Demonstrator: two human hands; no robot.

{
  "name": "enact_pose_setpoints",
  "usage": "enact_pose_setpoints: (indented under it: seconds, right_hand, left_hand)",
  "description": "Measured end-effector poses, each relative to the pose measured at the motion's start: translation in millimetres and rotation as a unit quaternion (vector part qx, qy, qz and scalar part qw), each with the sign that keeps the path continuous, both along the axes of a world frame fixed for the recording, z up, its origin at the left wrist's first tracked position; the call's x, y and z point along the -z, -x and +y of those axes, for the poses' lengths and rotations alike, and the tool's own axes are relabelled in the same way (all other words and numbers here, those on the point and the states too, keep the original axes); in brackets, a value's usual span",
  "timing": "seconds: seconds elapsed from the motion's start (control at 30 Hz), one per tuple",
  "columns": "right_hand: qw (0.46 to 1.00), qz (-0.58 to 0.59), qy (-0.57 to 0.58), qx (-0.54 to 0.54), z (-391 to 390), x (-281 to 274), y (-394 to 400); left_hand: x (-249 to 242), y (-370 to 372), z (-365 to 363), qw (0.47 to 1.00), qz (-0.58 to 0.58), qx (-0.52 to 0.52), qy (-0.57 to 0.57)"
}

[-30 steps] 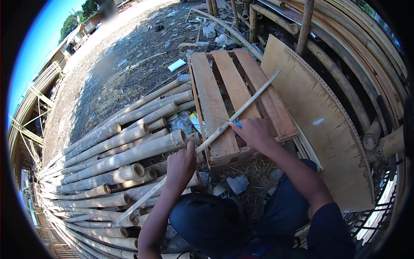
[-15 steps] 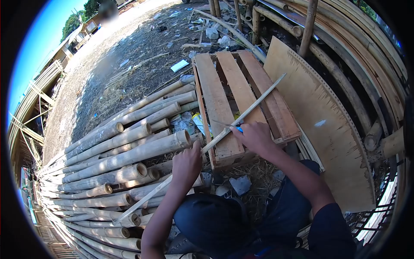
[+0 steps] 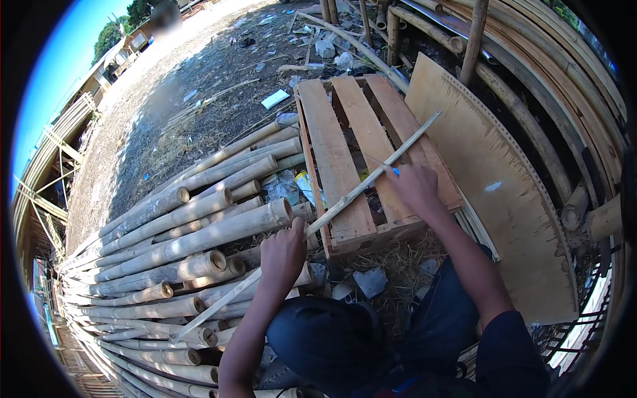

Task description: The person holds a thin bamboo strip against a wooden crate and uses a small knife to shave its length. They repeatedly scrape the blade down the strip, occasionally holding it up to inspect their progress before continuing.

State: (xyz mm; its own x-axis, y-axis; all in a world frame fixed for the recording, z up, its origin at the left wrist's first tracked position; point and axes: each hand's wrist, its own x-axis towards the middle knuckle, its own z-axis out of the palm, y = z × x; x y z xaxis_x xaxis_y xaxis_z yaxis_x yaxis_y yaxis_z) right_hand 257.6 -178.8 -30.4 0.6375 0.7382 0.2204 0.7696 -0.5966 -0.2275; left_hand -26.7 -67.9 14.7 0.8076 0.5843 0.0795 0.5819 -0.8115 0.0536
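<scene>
A long, thin bamboo strip [image 3: 348, 198] runs slantwise from the bamboo poles up across a wooden crate [image 3: 323, 136]. My left hand [image 3: 283, 252] is closed around the strip just off the crate's near left corner. Over the slats, my right hand [image 3: 415, 188] grips a knife [image 3: 391, 169] with a blue part showing at its handle. The thin blade lies against or just over the strip, toward its far end; exact contact is too small to tell. My fingers hide most of the handle.
Cut bamboo poles [image 3: 199, 231] lie stacked to the left, their open ends toward me. A ragged-edged plywood sheet [image 3: 491, 192] leans at the crate's right. Behind it, long bamboo lengths [image 3: 531, 73] rest on a rack. Litter and a white piece [image 3: 275, 99] dot the ground.
My right hand has slid the knife up along the strip, away from me and to the right. My left hand has shifted slightly left, still holding the strip.
</scene>
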Motion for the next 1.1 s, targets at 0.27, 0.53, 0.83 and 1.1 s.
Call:
enact_pose_setpoints:
  seconds: [0.27, 0.53, 0.83, 1.1]
  right_hand:
    - [1.000, -0.010, -0.023, -0.011, 2, -1, 4]
    - [1.000, 0.008, 0.010, -0.017, 4, -9, -6]
    - [0.997, 0.003, -0.014, 0.073, -14, 12, -62]
    - [0.989, 0.146, 0.022, 0.028, -9, -9, -34]
  left_hand:
    - [4, -4, 1, 1.000, -0.019, 0.008, 0.006]
    - [9, 0, 4, 0.999, -0.041, 0.016, 0.015]
    - [17, 9, 11, 0.994, -0.084, 0.033, 0.057]
    - [9, 5, 7, 0.996, -0.061, 0.019, 0.058]
